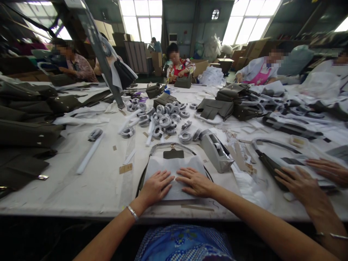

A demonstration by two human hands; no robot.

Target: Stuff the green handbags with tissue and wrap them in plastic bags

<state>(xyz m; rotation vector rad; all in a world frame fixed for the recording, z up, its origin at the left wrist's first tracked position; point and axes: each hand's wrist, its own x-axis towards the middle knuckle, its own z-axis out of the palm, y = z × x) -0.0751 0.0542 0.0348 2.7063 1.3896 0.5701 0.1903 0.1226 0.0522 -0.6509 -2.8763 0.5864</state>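
Dark bag (173,154) lies near the front edge of the table (103,192), at 12 o'clock from the wearer, handle arched at its own 12. White sheet (165,162) covers most of it. Left hand (157,185) on the sheet at 9 o'clock, right hand (194,181) at 3: both palm-down, fingers spread, grasping nothing. Step in hand, as judged: smoothing the sheet flat. Next move would call for light, even pressure and no dragging. Outward: grey block (214,156), perhaps a tape dispenser, at 2 o'clock; coiled straps (165,121) at 12; co-worker's hands (301,185) at 3, one cut off by the frame. Bag body hidden under the sheet; coils too jumbled to count
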